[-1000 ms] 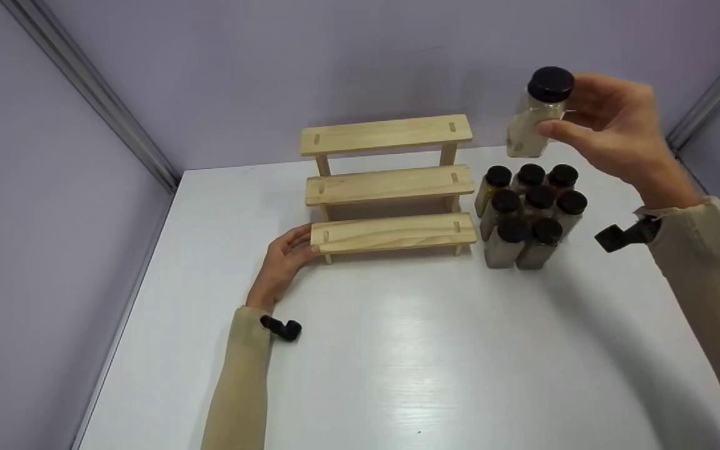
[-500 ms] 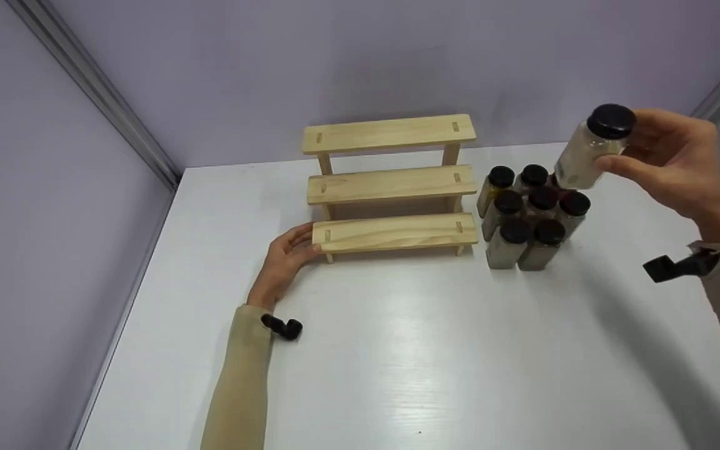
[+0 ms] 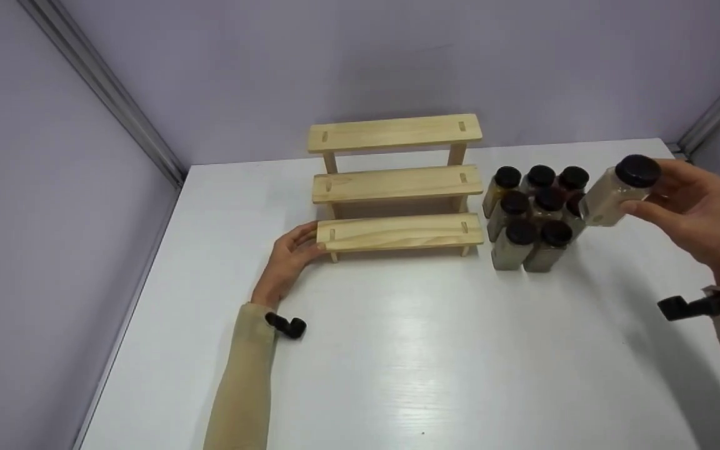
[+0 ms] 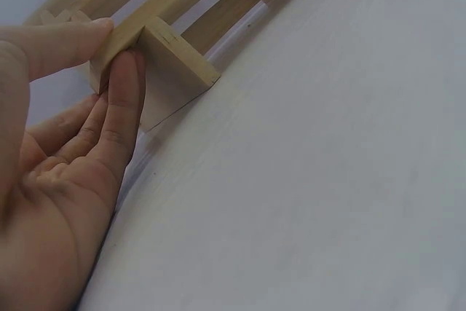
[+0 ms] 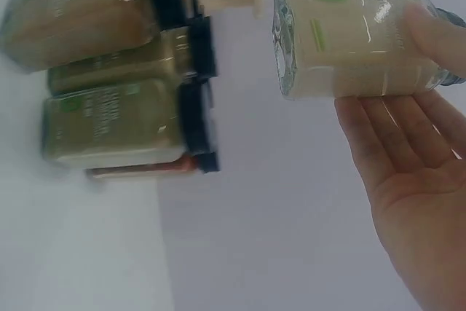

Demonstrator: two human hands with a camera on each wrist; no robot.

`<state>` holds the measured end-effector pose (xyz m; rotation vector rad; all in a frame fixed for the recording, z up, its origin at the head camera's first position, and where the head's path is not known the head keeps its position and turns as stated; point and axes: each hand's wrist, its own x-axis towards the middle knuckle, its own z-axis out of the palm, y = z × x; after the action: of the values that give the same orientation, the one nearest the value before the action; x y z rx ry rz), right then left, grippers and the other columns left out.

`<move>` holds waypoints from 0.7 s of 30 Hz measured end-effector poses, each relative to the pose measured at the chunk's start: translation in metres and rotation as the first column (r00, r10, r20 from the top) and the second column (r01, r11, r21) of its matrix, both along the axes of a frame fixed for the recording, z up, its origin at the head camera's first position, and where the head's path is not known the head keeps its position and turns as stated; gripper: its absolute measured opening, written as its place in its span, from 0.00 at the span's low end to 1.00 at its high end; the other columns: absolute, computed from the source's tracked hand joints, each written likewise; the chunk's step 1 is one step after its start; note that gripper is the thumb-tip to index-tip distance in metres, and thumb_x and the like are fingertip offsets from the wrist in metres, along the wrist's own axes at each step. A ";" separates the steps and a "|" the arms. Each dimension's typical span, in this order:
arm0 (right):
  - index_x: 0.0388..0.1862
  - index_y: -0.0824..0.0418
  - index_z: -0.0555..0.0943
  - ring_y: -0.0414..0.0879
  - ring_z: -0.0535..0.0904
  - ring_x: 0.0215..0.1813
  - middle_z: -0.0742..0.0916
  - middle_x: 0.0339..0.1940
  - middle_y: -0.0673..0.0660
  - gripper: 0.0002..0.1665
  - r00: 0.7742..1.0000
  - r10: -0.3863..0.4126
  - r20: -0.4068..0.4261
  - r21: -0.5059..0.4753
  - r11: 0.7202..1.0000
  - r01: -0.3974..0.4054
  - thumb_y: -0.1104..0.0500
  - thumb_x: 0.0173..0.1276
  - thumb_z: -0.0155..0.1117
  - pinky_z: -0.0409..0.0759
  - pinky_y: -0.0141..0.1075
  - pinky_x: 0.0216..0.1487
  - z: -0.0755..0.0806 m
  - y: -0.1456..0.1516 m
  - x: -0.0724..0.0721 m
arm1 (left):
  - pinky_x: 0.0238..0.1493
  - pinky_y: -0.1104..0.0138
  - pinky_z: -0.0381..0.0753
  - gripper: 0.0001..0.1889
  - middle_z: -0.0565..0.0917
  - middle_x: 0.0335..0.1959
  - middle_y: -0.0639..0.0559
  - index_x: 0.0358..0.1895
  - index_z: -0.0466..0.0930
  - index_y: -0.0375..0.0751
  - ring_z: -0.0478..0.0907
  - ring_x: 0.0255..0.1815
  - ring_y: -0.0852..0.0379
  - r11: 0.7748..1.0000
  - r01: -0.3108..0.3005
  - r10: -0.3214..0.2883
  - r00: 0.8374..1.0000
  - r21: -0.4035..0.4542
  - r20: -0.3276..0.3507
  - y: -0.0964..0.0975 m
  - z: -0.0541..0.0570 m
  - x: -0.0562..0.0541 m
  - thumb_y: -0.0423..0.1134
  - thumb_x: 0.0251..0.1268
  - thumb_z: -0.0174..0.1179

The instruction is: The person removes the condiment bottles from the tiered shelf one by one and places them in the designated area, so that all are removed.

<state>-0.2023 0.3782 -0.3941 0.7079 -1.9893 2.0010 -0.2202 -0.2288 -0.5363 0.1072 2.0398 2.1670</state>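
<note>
A three-tier wooden shelf rack [image 3: 397, 232] stands near the back of the table. At the left end of its lowest tier my left hand [image 3: 285, 262] pinches the board's end, thumb on top and fingers beneath, as the left wrist view also shows. My right hand [image 3: 697, 209] holds a glass spice jar [image 3: 613, 197] with a black lid and pale contents, gripped between thumb and fingers. The jar is raised and tilted, just right of the grouped jars. In the right wrist view, the held jar [image 5: 349, 45] has a small green mark on its label.
Several black-lidded spice jars [image 3: 513, 247] stand packed together right of the rack; the held jar overlaps one of them in the head view. Everything rests on a white table [image 3: 397, 356]. Pale walls [image 3: 391, 62] rise behind and at both sides.
My right hand has carried the jar rightward and down, from above the back of the jar group to its right side. My left hand keeps its hold on the rack.
</note>
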 end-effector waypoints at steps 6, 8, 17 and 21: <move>0.65 0.84 0.76 0.43 0.87 0.54 0.91 0.56 0.57 0.34 1.000 -0.021 0.017 0.080 0.997 0.020 0.91 0.58 0.63 0.87 0.23 0.51 -0.029 0.012 0.007 | 0.67 0.65 0.84 0.33 0.74 0.74 0.36 0.79 0.68 0.34 0.79 0.68 0.48 1.000 -0.003 0.003 1.000 0.014 0.008 0.001 0.001 0.000 0.33 0.76 0.67; 0.66 0.84 0.75 0.43 0.87 0.55 0.91 0.56 0.58 0.34 0.999 -0.014 0.029 0.070 0.997 0.012 0.91 0.58 0.63 0.87 0.24 0.50 -0.037 0.013 0.009 | 0.67 0.64 0.84 0.33 0.74 0.74 0.36 0.79 0.67 0.34 0.79 0.68 0.48 1.000 -0.001 0.001 1.000 0.008 -0.001 0.000 0.001 0.001 0.34 0.76 0.67; 0.67 0.84 0.73 0.44 0.87 0.52 0.90 0.53 0.58 0.35 0.997 0.020 0.080 0.017 1.000 -0.021 0.92 0.58 0.62 0.88 0.27 0.50 -0.075 0.013 0.018 | 0.66 0.65 0.85 0.34 0.76 0.72 0.36 0.79 0.68 0.34 0.81 0.67 0.49 1.000 0.003 -0.004 1.000 -0.012 -0.024 0.000 -0.001 0.000 0.36 0.75 0.68; 0.67 0.85 0.73 0.44 0.88 0.53 0.90 0.53 0.58 0.36 0.994 0.044 0.103 -0.015 0.999 -0.042 0.93 0.57 0.62 0.88 0.27 0.53 -0.087 0.012 0.018 | 0.66 0.66 0.85 0.33 0.76 0.73 0.35 0.79 0.68 0.34 0.81 0.67 0.48 1.000 0.004 -0.004 1.000 -0.016 -0.028 -0.001 -0.002 0.000 0.35 0.75 0.68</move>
<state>-0.1842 0.3904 -0.4814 0.6622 -2.0323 2.1142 -0.2201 -0.2298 -0.5381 0.1400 2.0693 2.1590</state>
